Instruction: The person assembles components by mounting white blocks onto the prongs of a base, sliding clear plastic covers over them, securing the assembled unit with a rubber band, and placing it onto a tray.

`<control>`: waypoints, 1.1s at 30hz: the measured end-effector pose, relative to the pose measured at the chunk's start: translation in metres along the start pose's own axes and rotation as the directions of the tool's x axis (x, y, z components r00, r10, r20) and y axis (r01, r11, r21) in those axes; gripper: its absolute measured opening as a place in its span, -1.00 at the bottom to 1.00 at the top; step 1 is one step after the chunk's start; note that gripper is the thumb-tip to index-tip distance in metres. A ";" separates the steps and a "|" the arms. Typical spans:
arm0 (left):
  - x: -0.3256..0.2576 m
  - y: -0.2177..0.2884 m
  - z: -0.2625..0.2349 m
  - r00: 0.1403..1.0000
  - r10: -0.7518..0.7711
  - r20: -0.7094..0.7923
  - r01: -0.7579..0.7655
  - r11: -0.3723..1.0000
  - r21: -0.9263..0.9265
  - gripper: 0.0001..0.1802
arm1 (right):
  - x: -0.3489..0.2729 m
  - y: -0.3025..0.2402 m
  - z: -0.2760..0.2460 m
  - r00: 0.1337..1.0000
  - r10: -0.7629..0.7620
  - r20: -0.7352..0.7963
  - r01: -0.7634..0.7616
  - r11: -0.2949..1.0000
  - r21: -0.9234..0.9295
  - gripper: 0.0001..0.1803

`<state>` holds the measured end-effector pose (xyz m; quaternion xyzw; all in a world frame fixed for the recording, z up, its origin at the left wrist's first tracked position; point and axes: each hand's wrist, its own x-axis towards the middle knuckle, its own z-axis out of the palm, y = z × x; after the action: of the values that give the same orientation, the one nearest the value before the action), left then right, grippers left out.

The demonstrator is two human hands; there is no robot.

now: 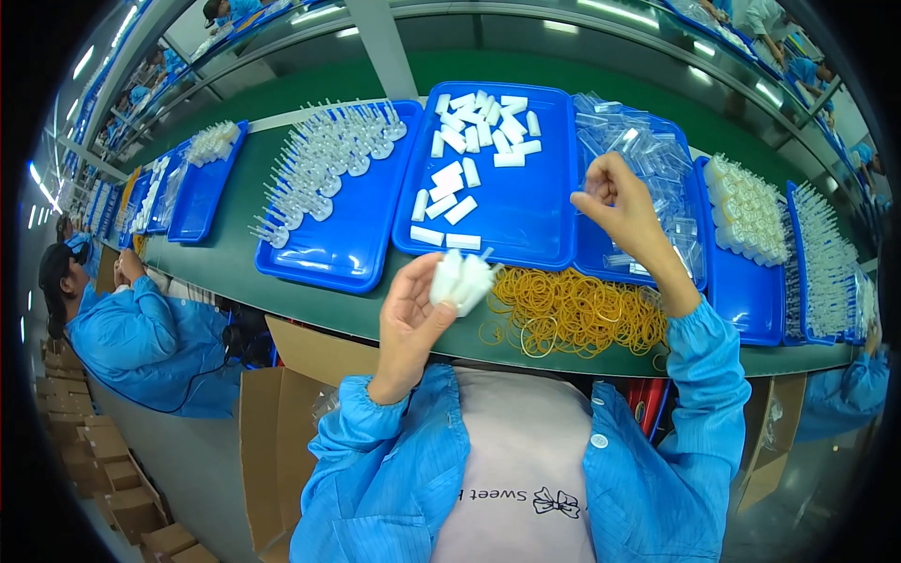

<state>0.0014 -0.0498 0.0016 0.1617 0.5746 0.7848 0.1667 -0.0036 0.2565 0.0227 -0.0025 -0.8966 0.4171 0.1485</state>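
Note:
My left hand (pixel 410 314) is closed around a bundle of white plastic pieces (pixel 463 281), held over the near edge of the middle blue tray (pixel 531 211). In that tray lie loose white cylindrical tubes (pixel 472 139), most of them at the far end. My right hand (pixel 619 202) hovers by the rim between this tray and the one to its right, its fingers curled together. Whatever its fingertips may hold is too small to make out. Beneath and beyond it, clear plastic tubes or sleeves (pixel 657 174) fill the right-hand tray.
A heap of yellow rubber bands (pixel 577 314) lies on the green bench just before me. Left of the middle stands a tray of stemmed clear parts (pixel 328 164); bundled white pieces (pixel 746 211) are at right. A co-worker (pixel 141 324) sits at left, near an open cardboard box (pixel 282 422).

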 end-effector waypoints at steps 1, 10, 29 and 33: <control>-0.002 -0.002 0.001 0.998 0.056 0.015 -0.057 0.995 0.076 -0.38 | 0.000 -0.018 0.003 0.997 0.075 -0.021 -0.064 0.948 0.313 -0.66; -0.006 -0.002 0.017 0.963 0.255 0.088 -0.269 0.923 0.274 -0.49 | -0.037 -0.113 0.021 0.993 -0.085 -0.084 0.110 0.920 0.376 -0.85; 0.001 0.014 0.017 0.849 0.510 0.142 -0.501 0.689 0.524 -0.67 | -0.057 -0.104 0.054 0.987 0.047 -0.154 0.061 0.774 0.630 -0.80; 0.001 0.009 0.018 0.855 0.501 0.136 -0.493 0.701 0.515 -0.67 | -0.058 -0.104 0.054 0.973 -0.045 -0.226 0.142 0.889 0.435 -0.80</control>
<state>0.0080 -0.0372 0.0157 0.3443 0.7052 0.6106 -0.1066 0.0499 0.1410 0.0523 0.0312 -0.7546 0.6023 0.2586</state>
